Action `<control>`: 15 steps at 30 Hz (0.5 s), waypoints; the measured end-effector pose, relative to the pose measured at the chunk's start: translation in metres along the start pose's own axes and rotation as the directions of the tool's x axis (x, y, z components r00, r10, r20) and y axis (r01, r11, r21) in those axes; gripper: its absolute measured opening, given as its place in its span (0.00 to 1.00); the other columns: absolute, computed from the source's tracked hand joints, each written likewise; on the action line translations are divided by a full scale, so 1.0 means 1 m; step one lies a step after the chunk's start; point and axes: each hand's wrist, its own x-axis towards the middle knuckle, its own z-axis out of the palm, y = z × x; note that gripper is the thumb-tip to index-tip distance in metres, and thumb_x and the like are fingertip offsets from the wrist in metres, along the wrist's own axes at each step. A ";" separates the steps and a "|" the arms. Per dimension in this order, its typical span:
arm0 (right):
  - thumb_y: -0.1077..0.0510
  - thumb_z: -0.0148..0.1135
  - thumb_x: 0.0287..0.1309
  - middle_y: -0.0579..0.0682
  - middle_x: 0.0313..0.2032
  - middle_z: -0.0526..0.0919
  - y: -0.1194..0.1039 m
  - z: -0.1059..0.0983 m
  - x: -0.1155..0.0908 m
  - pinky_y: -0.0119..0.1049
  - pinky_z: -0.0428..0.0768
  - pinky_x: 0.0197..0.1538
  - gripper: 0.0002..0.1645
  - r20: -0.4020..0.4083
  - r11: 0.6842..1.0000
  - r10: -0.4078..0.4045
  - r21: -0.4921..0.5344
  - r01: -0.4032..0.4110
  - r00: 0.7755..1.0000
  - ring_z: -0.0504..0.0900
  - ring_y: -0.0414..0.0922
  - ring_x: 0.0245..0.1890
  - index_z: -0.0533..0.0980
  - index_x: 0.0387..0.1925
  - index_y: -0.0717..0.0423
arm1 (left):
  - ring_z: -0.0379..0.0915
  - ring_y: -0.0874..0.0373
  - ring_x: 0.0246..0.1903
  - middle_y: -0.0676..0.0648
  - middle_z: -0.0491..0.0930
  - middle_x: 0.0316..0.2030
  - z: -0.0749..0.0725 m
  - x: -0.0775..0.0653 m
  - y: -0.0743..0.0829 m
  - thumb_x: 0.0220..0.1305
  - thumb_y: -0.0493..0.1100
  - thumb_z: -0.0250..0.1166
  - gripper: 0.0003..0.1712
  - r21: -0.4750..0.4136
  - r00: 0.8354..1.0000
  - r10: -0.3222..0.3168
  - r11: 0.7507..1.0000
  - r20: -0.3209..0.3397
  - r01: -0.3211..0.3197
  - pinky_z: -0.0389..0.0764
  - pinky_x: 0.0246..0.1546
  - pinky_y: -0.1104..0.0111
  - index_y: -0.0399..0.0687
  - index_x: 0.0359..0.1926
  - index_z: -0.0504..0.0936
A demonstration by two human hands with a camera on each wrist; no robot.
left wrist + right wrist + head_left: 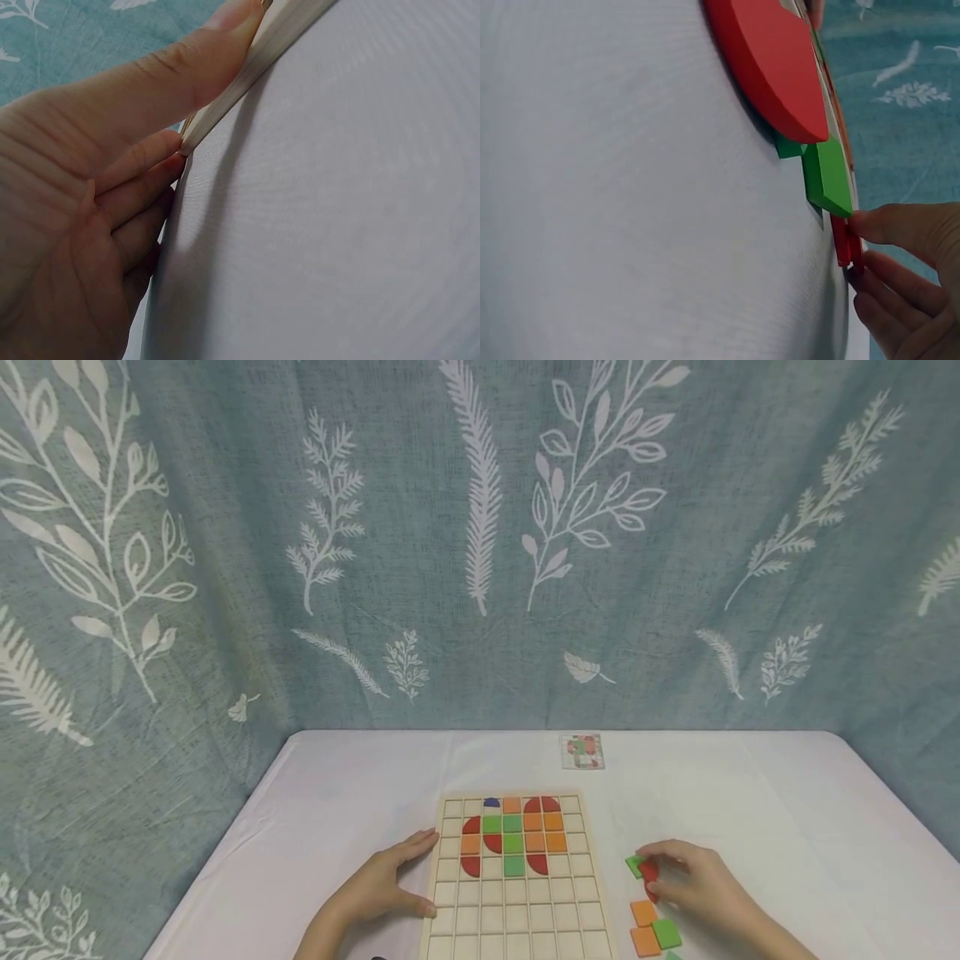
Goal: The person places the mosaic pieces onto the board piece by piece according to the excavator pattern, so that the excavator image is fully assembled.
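A light wooden grid board lies on the table, with red, orange and green tiles in its upper squares and a blue rounded piece near the top. My left hand touches the board's left edge, its thumb apart from the fingers; the left wrist view shows the thumb on the board's rim. To the right of the board, my right hand pinches a red curved tile between thumb and fingers. Two red edges show at those fingertips in the right wrist view. Beside them lies a green tile.
Nearer the front, right of the board, are orange tiles and a green tile. A small pattern card lies at the table's back. Behind the white table hangs a leaf-print curtain.
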 end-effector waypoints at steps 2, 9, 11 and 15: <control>0.56 0.70 0.45 0.45 0.44 0.83 -0.001 0.000 -0.001 0.44 0.79 0.48 0.19 -0.001 1.000 0.008 0.007 -0.008 1.000 0.79 0.52 0.49 0.79 0.42 0.49 | 0.48 0.37 0.67 0.39 0.58 0.67 0.000 0.000 0.001 0.31 0.53 0.77 0.57 -0.006 1.000 0.000 1.000 0.002 0.000 0.50 0.64 0.42 0.42 0.65 0.64; 0.59 0.71 0.43 0.43 0.41 0.83 -0.001 0.001 -0.002 0.40 0.81 0.47 0.19 -0.047 1.000 0.001 0.010 -0.001 0.999 0.80 0.42 0.46 0.80 0.41 0.49 | 0.48 0.37 0.66 0.39 0.59 0.66 0.000 -0.001 0.002 0.31 0.53 0.77 0.56 -0.008 1.000 0.001 1.000 -0.002 -0.001 0.50 0.64 0.42 0.41 0.65 0.65; 0.61 0.71 0.43 0.42 0.41 0.83 0.000 0.001 -0.002 0.38 0.81 0.46 0.19 -0.067 1.000 0.003 0.017 -0.002 0.998 0.79 0.39 0.46 0.80 0.41 0.49 | 0.49 0.37 0.66 0.39 0.59 0.66 0.000 0.000 0.001 0.31 0.53 0.77 0.56 -0.009 1.000 0.001 1.000 -0.003 -0.001 0.51 0.64 0.42 0.41 0.65 0.65; 0.62 0.70 0.43 0.42 0.40 0.83 -0.001 -0.001 -0.002 0.35 0.81 0.46 0.18 -0.091 0.999 0.002 0.040 0.002 0.996 0.79 0.36 0.45 0.80 0.41 0.52 | 0.49 0.37 0.66 0.39 0.59 0.67 0.001 0.000 -0.001 0.31 0.53 0.77 0.57 -0.009 1.000 -0.001 1.000 0.001 0.001 0.51 0.64 0.42 0.41 0.65 0.64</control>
